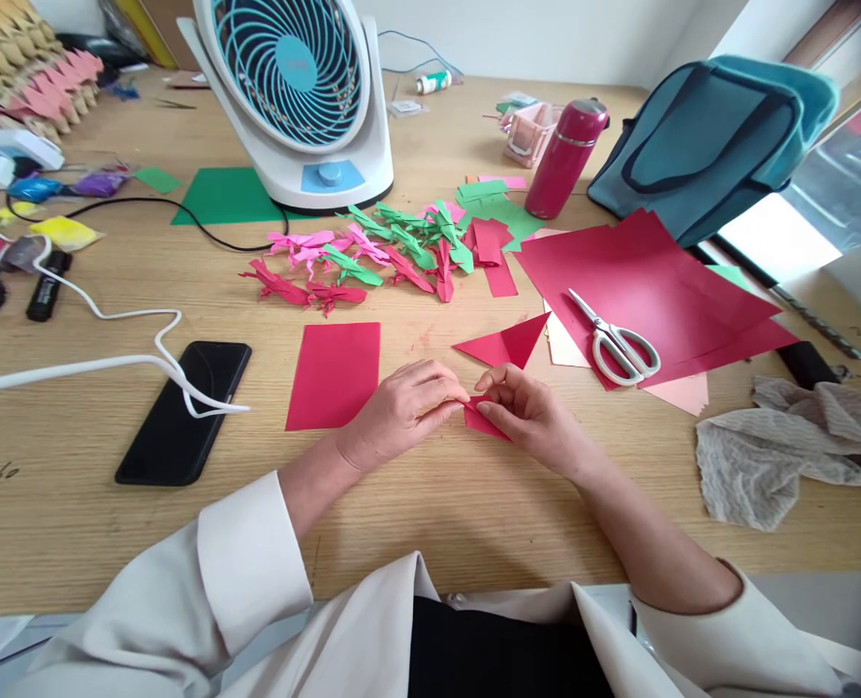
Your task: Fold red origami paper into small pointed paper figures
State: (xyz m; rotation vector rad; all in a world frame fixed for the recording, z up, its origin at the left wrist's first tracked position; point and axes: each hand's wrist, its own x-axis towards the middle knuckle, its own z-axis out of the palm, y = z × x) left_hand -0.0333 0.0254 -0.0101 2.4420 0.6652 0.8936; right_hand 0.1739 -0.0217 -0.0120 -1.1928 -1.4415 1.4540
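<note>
Between my two hands is a small piece of folded red paper (486, 423), held just above the table. My left hand (405, 402) pinches its left edge with thumb and fingertips. On its right side, my right hand (532, 417) grips it between thumb and curled fingers, which hide part of it. A flat red paper rectangle (335, 373) lies beside my left hand. Just beyond my right hand is a red paper triangle (507, 342). Several folded paper figures (408, 237) in green, pink and red are grouped farther back.
White-handled scissors (623, 354) rest on large red sheets (663, 281) at right. A black phone (187, 412) with a white cable over it lies at left. Behind stand a fan (314, 107), a red bottle (565, 160) and a blue bag (714, 145). A crumpled cloth (757, 456) lies at right.
</note>
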